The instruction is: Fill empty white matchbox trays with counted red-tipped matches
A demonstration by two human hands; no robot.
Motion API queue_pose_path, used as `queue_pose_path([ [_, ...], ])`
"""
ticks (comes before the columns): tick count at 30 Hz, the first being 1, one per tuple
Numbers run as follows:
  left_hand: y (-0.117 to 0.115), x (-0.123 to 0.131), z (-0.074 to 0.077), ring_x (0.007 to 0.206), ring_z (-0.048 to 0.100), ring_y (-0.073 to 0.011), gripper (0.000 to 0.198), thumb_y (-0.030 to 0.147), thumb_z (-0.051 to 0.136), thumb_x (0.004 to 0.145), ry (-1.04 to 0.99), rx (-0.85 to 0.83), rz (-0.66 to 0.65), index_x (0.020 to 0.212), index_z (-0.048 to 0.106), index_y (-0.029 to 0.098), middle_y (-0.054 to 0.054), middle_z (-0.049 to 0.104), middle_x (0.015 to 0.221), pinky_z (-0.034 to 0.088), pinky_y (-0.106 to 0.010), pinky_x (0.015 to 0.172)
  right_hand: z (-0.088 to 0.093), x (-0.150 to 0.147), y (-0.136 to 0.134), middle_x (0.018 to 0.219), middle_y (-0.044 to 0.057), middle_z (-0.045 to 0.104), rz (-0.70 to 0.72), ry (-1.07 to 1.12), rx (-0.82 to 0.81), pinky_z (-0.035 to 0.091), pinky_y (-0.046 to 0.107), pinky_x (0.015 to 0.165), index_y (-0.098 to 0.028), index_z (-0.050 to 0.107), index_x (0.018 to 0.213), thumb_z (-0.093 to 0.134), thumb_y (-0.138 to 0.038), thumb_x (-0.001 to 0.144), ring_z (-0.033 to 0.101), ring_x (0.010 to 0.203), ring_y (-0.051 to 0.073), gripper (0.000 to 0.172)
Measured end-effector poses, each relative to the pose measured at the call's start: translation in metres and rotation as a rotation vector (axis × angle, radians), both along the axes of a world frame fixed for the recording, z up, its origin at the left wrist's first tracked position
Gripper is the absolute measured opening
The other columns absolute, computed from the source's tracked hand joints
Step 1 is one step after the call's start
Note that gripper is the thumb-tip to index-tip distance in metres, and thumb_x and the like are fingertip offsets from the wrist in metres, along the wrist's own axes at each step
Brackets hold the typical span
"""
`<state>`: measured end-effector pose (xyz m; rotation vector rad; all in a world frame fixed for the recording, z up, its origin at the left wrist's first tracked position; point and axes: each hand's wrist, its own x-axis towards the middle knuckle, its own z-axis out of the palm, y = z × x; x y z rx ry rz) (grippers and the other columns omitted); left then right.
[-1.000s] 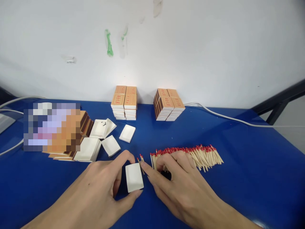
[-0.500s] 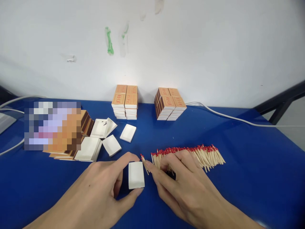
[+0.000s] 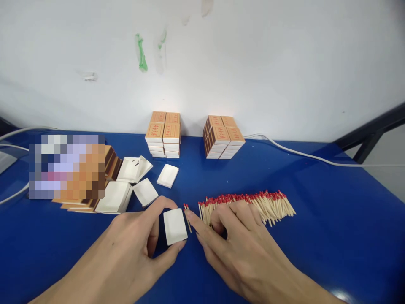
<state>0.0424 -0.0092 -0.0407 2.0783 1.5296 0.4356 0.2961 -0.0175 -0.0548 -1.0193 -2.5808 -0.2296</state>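
My left hand (image 3: pixel 139 245) grips a small white matchbox tray (image 3: pixel 175 226) by its far and near ends, forefinger at the top and thumb at the bottom. Just right of that tray lie a few red-tipped matches (image 3: pixel 188 221), apart from the main heap. The outstretched forefinger of my right hand (image 3: pixel 234 245) touches them near their heads. Its other fingers are bent over the left part of a long row of loose matches (image 3: pixel 275 207), hiding some of it. I see no match pinched in that hand.
Loose white trays (image 3: pixel 145 192) and another tray (image 3: pixel 167 175) lie left of centre. Beside them are orange matchbox sleeves (image 3: pixel 79 204), partly blurred out. Two blocks of stacked matchboxes, the left stack (image 3: pixel 163 135) and right stack (image 3: pixel 224 137), stand near the wall. A white cable (image 3: pixel 300 155) runs behind.
The tray in my left hand has shifted slightly left and away from me and turned a little. My right forefinger and the few matches have moved slightly left with it. The whole view has shifted slightly too.
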Motion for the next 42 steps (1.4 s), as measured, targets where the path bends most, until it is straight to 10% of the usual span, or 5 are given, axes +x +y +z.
queue_pose_path([
  [42,0.001,0.0,-0.001,0.04,0.054,-0.0107,0.025,0.046,0.066,0.102,-0.025,0.014,0.04,0.12,0.066,0.029,0.013,0.051,0.053,0.038,-0.019,0.043,0.002,-0.007,0.001,0.097,0.011,0.068,-0.09,0.026,0.125,0.038,0.044,0.077,-0.007,0.077,0.144,0.06,-0.019,0.111,0.046,0.09,0.028,0.039],
])
